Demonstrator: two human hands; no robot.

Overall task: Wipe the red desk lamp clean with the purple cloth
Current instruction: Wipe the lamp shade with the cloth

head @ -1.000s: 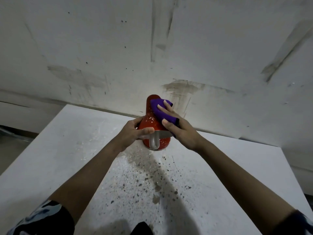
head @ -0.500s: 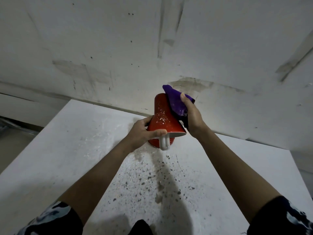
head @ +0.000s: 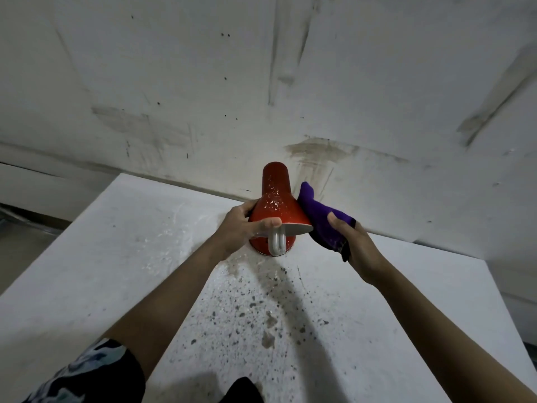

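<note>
Speckled table [head: 116, 257], purple cloth [head: 322, 219] slid down lamp [head: 276, 199]

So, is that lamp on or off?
Off, it seems: the bulb under the red shade shows no glow, and the table beneath is dim.

Left hand [head: 241, 228] grips the rim of the red lamp [head: 276, 203] shade, thumb across its edge above the white bulb [head: 276, 242]. Right hand [head: 353, 245] holds the purple cloth [head: 319, 219] against the shade's right side. Speckled white table [head: 116, 257], stained wall [head: 261, 82] behind.
</note>
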